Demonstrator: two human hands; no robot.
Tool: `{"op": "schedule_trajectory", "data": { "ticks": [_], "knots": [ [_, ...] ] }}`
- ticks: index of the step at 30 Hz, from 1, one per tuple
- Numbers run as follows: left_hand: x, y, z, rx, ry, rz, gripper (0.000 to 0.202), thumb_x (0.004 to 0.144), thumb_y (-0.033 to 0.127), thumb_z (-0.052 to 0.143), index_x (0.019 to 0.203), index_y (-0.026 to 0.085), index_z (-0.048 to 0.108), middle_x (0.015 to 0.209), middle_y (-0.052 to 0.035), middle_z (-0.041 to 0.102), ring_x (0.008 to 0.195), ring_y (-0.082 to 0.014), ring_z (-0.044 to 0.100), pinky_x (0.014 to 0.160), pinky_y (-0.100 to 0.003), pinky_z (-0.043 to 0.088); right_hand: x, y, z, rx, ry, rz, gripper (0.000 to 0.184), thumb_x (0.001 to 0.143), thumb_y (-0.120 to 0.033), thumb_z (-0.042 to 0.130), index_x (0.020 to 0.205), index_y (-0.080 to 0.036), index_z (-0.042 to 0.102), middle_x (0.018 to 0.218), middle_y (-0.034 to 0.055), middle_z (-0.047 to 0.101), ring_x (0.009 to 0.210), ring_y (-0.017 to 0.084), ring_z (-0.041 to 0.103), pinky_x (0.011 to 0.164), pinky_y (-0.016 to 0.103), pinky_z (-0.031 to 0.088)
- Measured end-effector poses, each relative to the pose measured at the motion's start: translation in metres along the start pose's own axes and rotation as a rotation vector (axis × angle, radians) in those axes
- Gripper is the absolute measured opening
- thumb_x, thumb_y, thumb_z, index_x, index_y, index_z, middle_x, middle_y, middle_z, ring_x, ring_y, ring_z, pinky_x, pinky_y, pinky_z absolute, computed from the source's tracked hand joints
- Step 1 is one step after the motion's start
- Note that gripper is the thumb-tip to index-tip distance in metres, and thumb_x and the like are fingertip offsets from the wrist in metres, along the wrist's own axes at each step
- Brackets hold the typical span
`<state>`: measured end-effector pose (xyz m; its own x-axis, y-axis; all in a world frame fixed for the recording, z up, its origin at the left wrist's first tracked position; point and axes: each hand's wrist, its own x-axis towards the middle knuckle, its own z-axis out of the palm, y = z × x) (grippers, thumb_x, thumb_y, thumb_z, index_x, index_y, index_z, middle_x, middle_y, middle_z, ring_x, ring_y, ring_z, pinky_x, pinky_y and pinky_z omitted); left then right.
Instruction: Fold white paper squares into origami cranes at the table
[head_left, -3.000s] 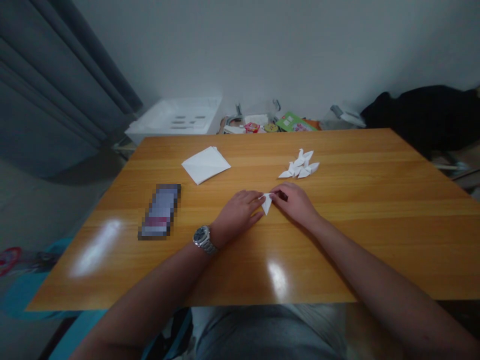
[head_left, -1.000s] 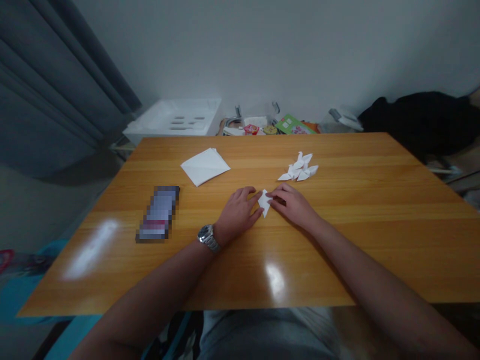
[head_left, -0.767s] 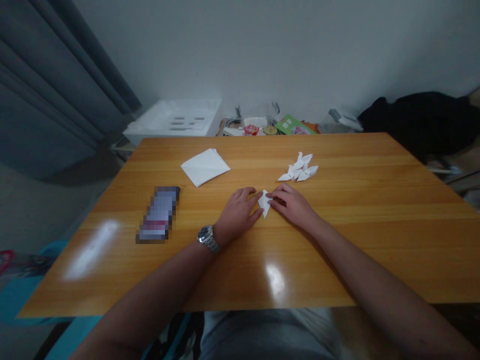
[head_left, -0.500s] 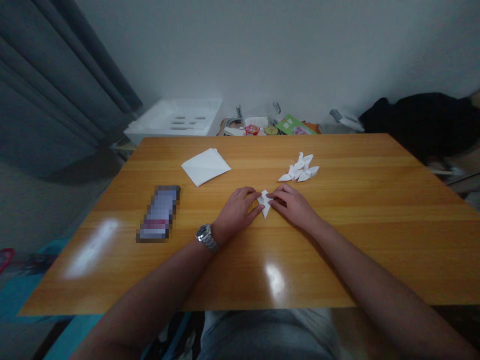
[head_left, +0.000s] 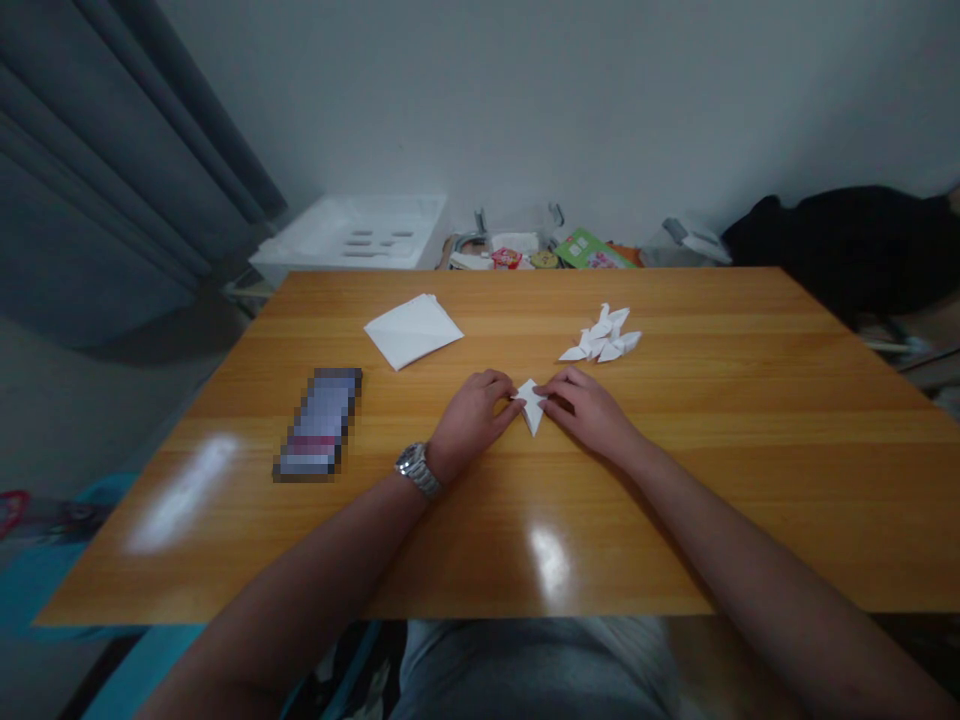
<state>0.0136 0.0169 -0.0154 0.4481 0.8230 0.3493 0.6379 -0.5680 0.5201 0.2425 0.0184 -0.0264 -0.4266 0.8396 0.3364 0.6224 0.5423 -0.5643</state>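
Observation:
A small folded piece of white paper [head_left: 532, 408] lies on the wooden table [head_left: 675, 480] between my hands. My left hand [head_left: 474, 417], with a metal watch on its wrist, has its fingers curled and pinches the paper's left edge. My right hand [head_left: 587, 407] presses its closed fingertips on the paper's right side. Part of the paper is hidden under the fingers.
A stack of white paper sheets [head_left: 412, 330] lies at the back left, a pile of folded white paper figures [head_left: 602, 338] at the back right. A blurred phone-like object [head_left: 320, 424] lies left of my hands. A white tray [head_left: 356, 235], clutter and dark cloth [head_left: 847, 240] sit behind the table.
My left fingers have curled in more tightly on the paper's left edge. The paper stays in the same place and my right hand has hardly moved.

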Motion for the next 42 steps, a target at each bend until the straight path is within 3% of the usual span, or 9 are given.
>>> {"op": "schedule_trajectory", "data": {
  "ticks": [5,12,19,27,34,42],
  "knots": [
    [-0.001,-0.002,-0.001,-0.008,-0.005,0.025,0.013,0.096,0.025,0.06,0.102,0.017,0.07,0.111,-0.0086,0.067,0.106,-0.0224,0.063,0.098,-0.039,0.052,-0.001,0.001,0.0,-0.003,0.002,-0.009,0.02,0.097,-0.025,0.062,0.114,-0.021,0.072,0.104,0.0095,0.064,0.098,0.026,0.063,0.089,0.042,0.053],
    [-0.006,-0.008,0.001,0.082,-0.056,0.067,0.035,0.093,0.021,0.062,0.127,0.017,0.068,0.129,-0.0124,0.061,0.12,-0.0257,0.058,0.108,-0.044,0.049,-0.002,0.001,0.001,0.005,0.016,-0.025,0.022,0.098,-0.025,0.059,0.115,-0.019,0.073,0.103,0.0106,0.064,0.097,0.026,0.062,0.088,0.042,0.052],
    [-0.008,-0.008,0.004,0.139,-0.06,0.089,0.036,0.096,0.023,0.06,0.131,0.017,0.067,0.133,-0.0145,0.059,0.123,-0.0273,0.057,0.11,-0.045,0.048,-0.001,0.003,0.002,0.056,0.038,-0.004,0.019,0.098,-0.029,0.06,0.11,-0.02,0.072,0.101,0.0089,0.063,0.095,0.024,0.062,0.086,0.04,0.051],
    [-0.008,-0.009,0.002,0.136,-0.064,0.082,0.036,0.096,0.024,0.059,0.131,0.018,0.067,0.133,-0.0138,0.059,0.123,-0.0266,0.057,0.11,-0.045,0.048,0.001,-0.004,-0.008,0.065,0.026,0.068,0.015,0.097,-0.028,0.06,0.087,-0.019,0.068,0.087,0.0053,0.062,0.08,0.02,0.06,0.073,0.034,0.048],
    [-0.008,-0.009,0.002,0.115,-0.072,0.07,0.036,0.095,0.023,0.061,0.13,0.017,0.067,0.131,-0.0134,0.06,0.121,-0.0258,0.058,0.11,-0.044,0.048,-0.003,0.001,-0.013,0.039,-0.028,-0.028,0.006,0.094,-0.02,0.063,0.096,-0.02,0.069,0.095,0.0065,0.063,0.085,0.021,0.062,0.078,0.036,0.051],
    [-0.009,-0.01,0.003,0.136,-0.069,0.097,0.037,0.095,0.022,0.061,0.132,0.016,0.064,0.133,-0.0143,0.059,0.123,-0.0267,0.057,0.111,-0.046,0.048,-0.003,0.004,-0.012,0.059,-0.034,-0.101,0.011,0.093,-0.016,0.065,0.1,-0.021,0.07,0.102,0.0078,0.062,0.092,0.022,0.062,0.083,0.038,0.053]
  ]
}}
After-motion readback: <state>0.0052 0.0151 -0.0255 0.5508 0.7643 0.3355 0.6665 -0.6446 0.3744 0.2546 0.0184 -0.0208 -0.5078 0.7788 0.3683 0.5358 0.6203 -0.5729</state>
